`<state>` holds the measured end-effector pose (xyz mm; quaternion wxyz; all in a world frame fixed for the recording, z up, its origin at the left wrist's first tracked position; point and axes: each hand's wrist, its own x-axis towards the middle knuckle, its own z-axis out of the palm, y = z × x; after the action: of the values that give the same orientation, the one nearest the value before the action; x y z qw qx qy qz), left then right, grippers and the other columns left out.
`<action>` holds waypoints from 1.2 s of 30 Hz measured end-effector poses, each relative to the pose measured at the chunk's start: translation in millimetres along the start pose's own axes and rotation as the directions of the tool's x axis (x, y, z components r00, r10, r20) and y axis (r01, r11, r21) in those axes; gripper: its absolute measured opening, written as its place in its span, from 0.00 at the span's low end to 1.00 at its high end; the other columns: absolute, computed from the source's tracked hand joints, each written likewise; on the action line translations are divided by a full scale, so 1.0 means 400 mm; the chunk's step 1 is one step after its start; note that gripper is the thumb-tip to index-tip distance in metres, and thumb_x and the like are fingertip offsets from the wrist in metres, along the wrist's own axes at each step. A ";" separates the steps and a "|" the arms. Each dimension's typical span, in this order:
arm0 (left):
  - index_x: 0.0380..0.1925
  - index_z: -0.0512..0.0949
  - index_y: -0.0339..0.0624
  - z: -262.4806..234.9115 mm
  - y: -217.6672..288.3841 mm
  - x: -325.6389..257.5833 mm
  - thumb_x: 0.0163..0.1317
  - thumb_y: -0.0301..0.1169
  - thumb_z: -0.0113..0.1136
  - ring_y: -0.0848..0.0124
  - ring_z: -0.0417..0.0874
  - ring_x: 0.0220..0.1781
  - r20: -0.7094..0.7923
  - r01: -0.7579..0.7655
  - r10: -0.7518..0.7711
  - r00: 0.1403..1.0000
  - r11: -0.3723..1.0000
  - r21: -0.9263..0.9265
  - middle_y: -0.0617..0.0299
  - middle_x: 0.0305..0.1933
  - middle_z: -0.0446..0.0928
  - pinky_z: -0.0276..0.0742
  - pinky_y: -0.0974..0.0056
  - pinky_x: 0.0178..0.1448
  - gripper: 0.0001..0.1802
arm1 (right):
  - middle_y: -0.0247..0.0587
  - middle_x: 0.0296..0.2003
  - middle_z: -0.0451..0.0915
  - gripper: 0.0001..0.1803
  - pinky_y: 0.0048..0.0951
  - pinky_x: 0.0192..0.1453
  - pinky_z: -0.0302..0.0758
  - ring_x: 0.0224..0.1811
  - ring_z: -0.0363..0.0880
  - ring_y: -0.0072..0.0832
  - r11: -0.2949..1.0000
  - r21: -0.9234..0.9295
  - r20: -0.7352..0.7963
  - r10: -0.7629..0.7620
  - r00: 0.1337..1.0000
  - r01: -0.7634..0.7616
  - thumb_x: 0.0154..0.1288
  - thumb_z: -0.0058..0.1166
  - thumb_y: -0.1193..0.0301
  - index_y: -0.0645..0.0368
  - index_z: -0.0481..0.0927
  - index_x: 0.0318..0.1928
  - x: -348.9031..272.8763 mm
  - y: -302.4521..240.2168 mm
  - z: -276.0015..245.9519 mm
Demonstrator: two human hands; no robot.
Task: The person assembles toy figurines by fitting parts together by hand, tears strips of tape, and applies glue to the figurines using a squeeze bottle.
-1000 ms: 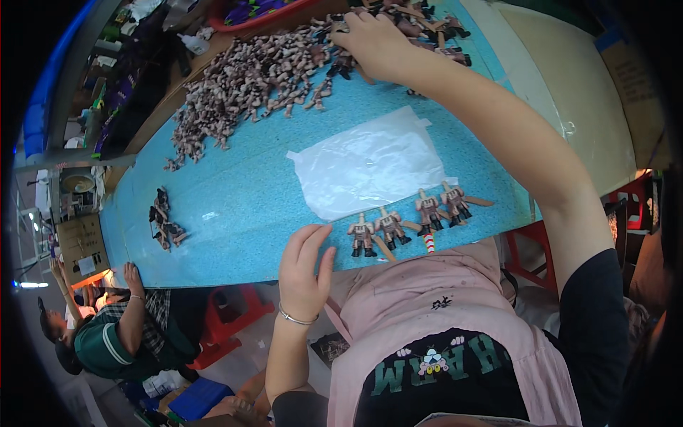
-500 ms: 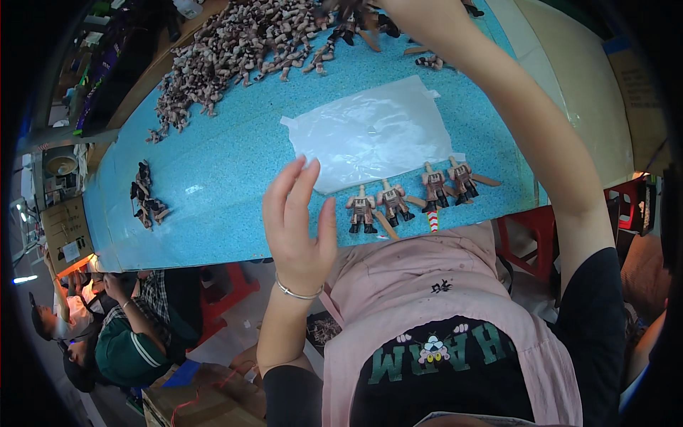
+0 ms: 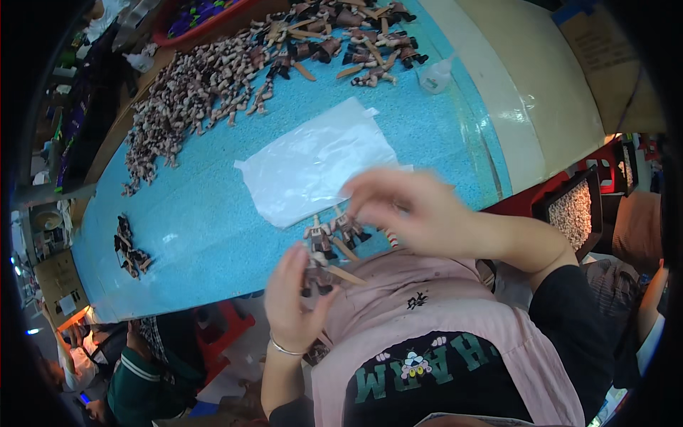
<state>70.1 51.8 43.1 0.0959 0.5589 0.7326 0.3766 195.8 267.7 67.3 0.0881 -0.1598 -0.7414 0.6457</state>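
Note:
My left hand (image 3: 288,302), at the table's front edge, has its fingers and thumb round a small toy figure (image 3: 316,276) with a pale head, brown body and black boots. A flat tan piece (image 3: 346,275) sticks out beside that figure. Smeared by motion, my right hand (image 3: 416,213) is over the near edge of a white plastic sheet (image 3: 320,160); its fingers are unclear. Just left of it, two similar figures, one of them a toy figure (image 3: 318,236), lie at the sheet's near edge. Whatever lies under my right hand is hidden.
A big heap of small toy parts (image 3: 192,99) covers the far left of the blue table (image 3: 192,235). More assembled figures (image 3: 373,53) lie at the back, near a small clear bottle (image 3: 436,76). Dark parts (image 3: 129,245) lie at left. A red basin (image 3: 167,25) stands behind.
My right hand has come back from the far pile to the near edge of the sheet. My left hand, empty before, now has a figure in it. The whole view has shifted.

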 end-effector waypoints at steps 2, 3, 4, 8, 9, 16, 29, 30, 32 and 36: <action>0.55 0.71 0.33 -0.023 -0.034 -0.030 0.37 0.26 0.74 0.48 0.75 0.57 -0.072 0.095 -0.091 0.993 0.994 0.050 0.45 0.57 0.73 0.69 0.54 0.60 0.39 | 0.36 0.40 0.73 0.13 0.22 0.49 0.71 0.41 0.72 0.20 0.899 -0.371 -0.488 -0.403 0.775 0.234 0.65 0.51 0.78 0.63 0.72 0.49 -0.007 0.060 -0.073; 0.55 0.71 0.33 -0.031 -0.055 -0.035 0.37 0.26 0.74 0.48 0.75 0.57 -0.076 0.121 -0.115 0.990 0.990 0.067 0.45 0.57 0.73 0.69 0.54 0.60 0.39 | 0.37 0.39 0.74 0.15 0.23 0.46 0.70 0.39 0.72 0.23 0.891 -0.346 -0.719 -0.453 0.527 0.295 0.60 0.57 0.79 0.63 0.72 0.48 0.010 0.098 -0.115; 0.55 0.72 0.34 -0.032 -0.083 -0.039 0.38 0.26 0.73 0.48 0.74 0.58 -0.073 0.127 -0.122 0.990 0.990 0.058 0.47 0.58 0.73 0.67 0.53 0.61 0.38 | 0.38 0.41 0.74 0.18 0.22 0.47 0.70 0.41 0.72 0.24 0.867 -0.396 -0.778 -0.492 0.391 0.303 0.59 0.61 0.77 0.64 0.71 0.48 0.022 0.131 -0.174; 0.55 0.72 0.39 -0.032 -0.138 -0.029 0.39 0.29 0.72 0.51 0.70 0.62 -0.017 0.113 -0.112 0.994 0.991 0.070 0.53 0.59 0.73 0.62 0.52 0.64 0.37 | 0.41 0.44 0.75 0.23 0.25 0.50 0.71 0.45 0.74 0.26 0.906 -0.421 -0.773 -0.388 0.502 0.051 0.59 0.63 0.70 0.64 0.71 0.52 0.052 0.197 -0.280; 0.55 0.72 0.39 -0.033 -0.141 -0.023 0.39 0.29 0.72 0.51 0.70 0.62 -0.018 0.129 -0.128 0.992 0.988 0.083 0.53 0.59 0.73 0.62 0.52 0.64 0.37 | 0.41 0.45 0.76 0.25 0.27 0.51 0.71 0.47 0.74 0.27 0.887 -0.457 -0.755 -0.348 0.556 -0.066 0.59 0.64 0.67 0.64 0.71 0.53 0.059 0.212 -0.283; 0.56 0.72 0.39 -0.023 -0.159 -0.009 0.44 0.45 0.69 0.53 0.68 0.63 0.072 0.011 -0.032 0.997 0.964 0.266 0.53 0.61 0.72 0.59 0.52 0.64 0.39 | 0.39 0.45 0.78 0.22 0.26 0.54 0.70 0.48 0.74 0.26 0.903 -0.355 -0.740 -0.114 0.663 -0.241 0.61 0.61 0.63 0.62 0.75 0.51 0.084 0.252 -0.269; 0.56 0.71 0.39 -0.032 -0.176 -0.016 0.45 0.41 0.69 0.53 0.73 0.56 -0.007 0.028 -0.027 1.000 0.991 0.133 0.51 0.54 0.74 0.64 0.52 0.60 0.37 | 0.53 0.43 0.76 0.21 0.25 0.47 0.69 0.41 0.75 0.28 0.927 0.336 -0.417 -0.012 0.909 0.166 0.70 0.42 0.64 0.69 0.64 0.55 -0.020 0.115 -0.187; 0.56 0.71 0.39 -0.034 -0.176 -0.016 0.45 0.40 0.69 0.53 0.74 0.55 -0.020 0.030 -0.027 0.999 0.993 0.115 0.51 0.53 0.75 0.64 0.52 0.60 0.36 | 0.46 0.36 0.74 0.22 0.23 0.41 0.66 0.34 0.70 0.24 0.921 0.358 -0.376 -0.010 0.927 0.155 0.70 0.42 0.63 0.69 0.65 0.55 -0.018 0.104 -0.164; 0.56 0.71 0.39 -0.031 -0.179 -0.016 0.45 0.39 0.69 0.52 0.74 0.55 -0.033 0.035 -0.032 0.999 0.995 0.093 0.51 0.53 0.75 0.65 0.52 0.59 0.36 | 0.39 0.29 0.72 0.23 0.21 0.34 0.63 0.27 0.66 0.20 0.915 0.380 -0.332 -0.004 0.943 0.138 0.70 0.43 0.62 0.68 0.65 0.55 -0.018 0.088 -0.124; 0.56 0.71 0.39 -0.021 -0.184 -0.013 0.44 0.38 0.70 0.53 0.74 0.54 -0.047 0.040 -0.036 0.998 0.997 0.068 0.51 0.53 0.75 0.65 0.52 0.59 0.37 | 0.27 0.20 0.64 0.22 0.20 0.27 0.56 0.20 0.59 0.15 0.883 0.457 -0.264 0.018 0.964 0.109 0.68 0.47 0.59 0.65 0.66 0.52 -0.017 0.083 -0.062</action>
<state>12.4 36.6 -1.2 0.0667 0.5389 0.7576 0.3621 214.5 292.0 39.0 0.2360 -0.1998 -0.5492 0.7764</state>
